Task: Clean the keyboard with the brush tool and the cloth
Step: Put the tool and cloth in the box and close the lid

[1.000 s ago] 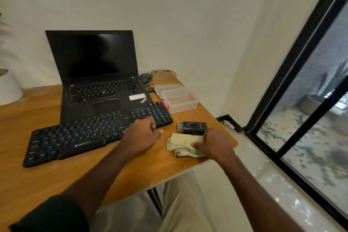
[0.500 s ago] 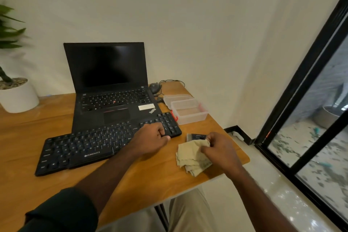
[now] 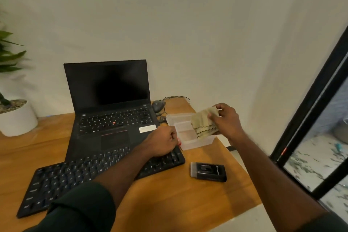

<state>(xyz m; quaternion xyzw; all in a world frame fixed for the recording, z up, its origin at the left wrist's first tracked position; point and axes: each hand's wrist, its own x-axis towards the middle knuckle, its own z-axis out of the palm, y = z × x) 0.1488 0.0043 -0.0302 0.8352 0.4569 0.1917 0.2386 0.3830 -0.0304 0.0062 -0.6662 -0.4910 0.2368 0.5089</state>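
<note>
The keyboard [image 3: 101, 177] lay on the desk [image 3: 169, 203] in front of the laptop [image 3: 111, 111], the brush tool [image 3: 208, 172] just right of it. Your right hand [image 3: 226, 121] pinched the folded cloth [image 3: 204, 122] above the box [image 3: 190, 137]. Your left hand [image 3: 162, 143] sat curled over the keyboard's right end; whether it gripped anything was hidden.

An open black laptop [image 3: 111, 111] with a dark screen stands at the far middle of the wooden desk [image 3: 175, 199]. To its right lie a grey mouse [image 3: 157, 105] with a thin cable and 2 clear plastic containers [image 3: 188, 133], touching each other. A white pot with a green plant [image 3: 16, 117] sits at the far left. A black-framed glass door [image 3: 310, 118] fills the right side.
</note>
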